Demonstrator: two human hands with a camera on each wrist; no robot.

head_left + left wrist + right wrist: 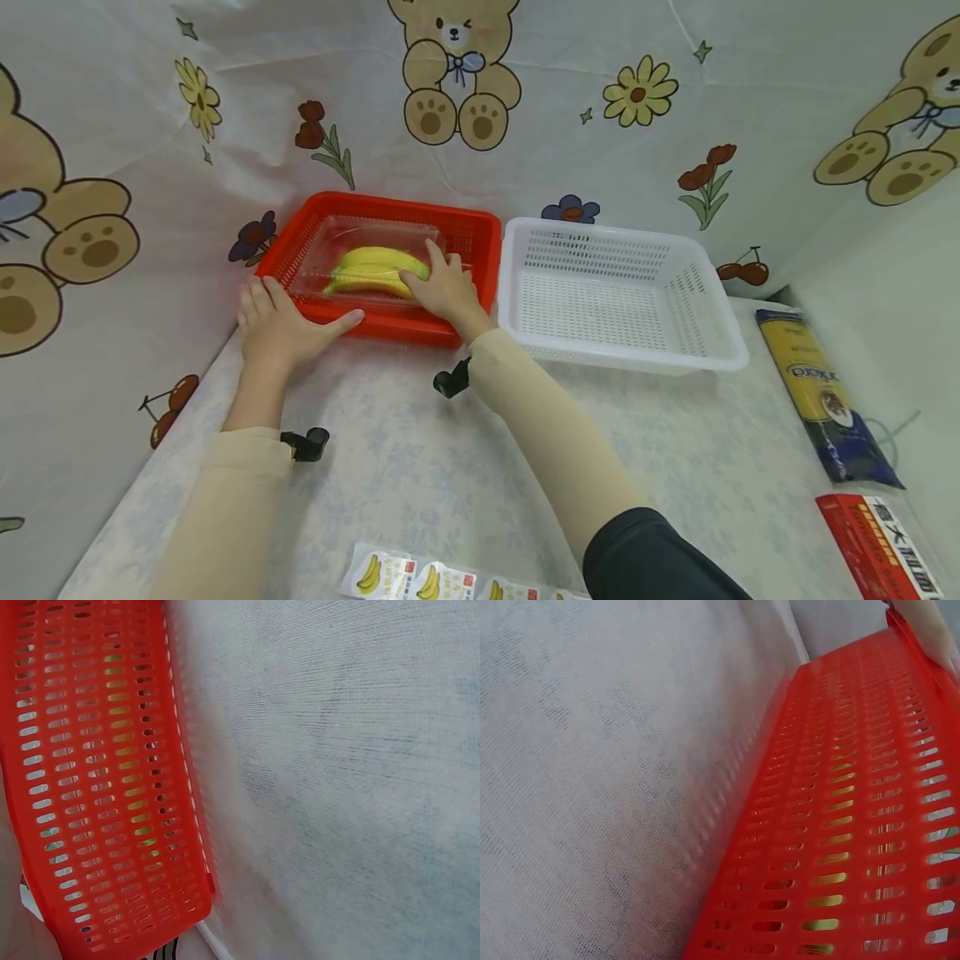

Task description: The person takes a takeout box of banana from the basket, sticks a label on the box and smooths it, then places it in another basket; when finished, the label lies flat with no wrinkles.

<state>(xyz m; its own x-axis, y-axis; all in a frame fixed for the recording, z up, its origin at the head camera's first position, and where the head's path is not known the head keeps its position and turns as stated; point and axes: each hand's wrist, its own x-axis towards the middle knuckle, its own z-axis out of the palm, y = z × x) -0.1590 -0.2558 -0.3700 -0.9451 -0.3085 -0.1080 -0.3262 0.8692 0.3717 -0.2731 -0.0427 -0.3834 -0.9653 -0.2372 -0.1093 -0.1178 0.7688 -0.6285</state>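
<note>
A clear plastic box point(315, 262) with yellow bananas point(375, 271) inside sits in the red basket point(480, 250). My right hand point(448, 292) reaches over the basket's front rim and grips the right end of the box, thumb on the lid. At the basket's front left corner my left hand point(281, 325) rests on the rim, fingers fairly straight and thumb spread along the front. Through the slots of the basket wall point(112, 787) the left wrist view shows some yellow. Part of the left hand point(928, 630) appears on the rim in the right wrist view.
Right of the red basket stands a white basket point(600, 354). A strip of banana stickers point(442, 579) lies at the table's near edge. Along the right side lie a yellow and blue packet point(825, 396) and a red box point(873, 546). A bear-printed cloth point(555, 167) hangs behind.
</note>
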